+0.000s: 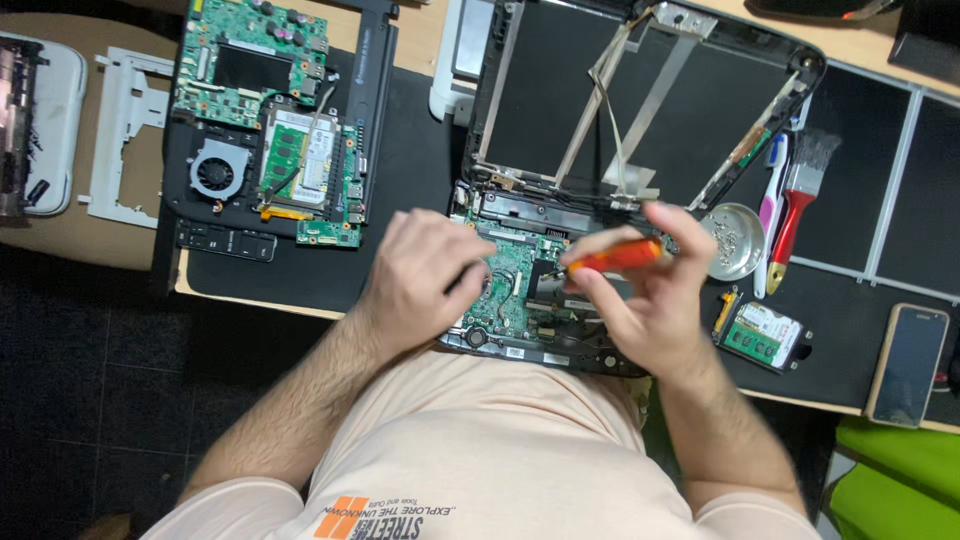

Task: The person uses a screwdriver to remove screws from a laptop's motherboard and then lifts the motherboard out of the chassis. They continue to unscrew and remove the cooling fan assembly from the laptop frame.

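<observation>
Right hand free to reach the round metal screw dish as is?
Probably not freely: the right hand grips an orange-handled screwdriver. The round metal screw dish sits just beside it, path unobstructed, but its fingers are occupied.

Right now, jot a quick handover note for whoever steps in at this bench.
Left hand rests on the opened laptop's green board. Right hand grips an orange-handled screwdriver over that board. The laptop's cover is off and its screen panel stripped. Metal dish with screws sits right of it, beside a red brush. A second bared laptop lies at left. The board is not yet lifted out.
</observation>
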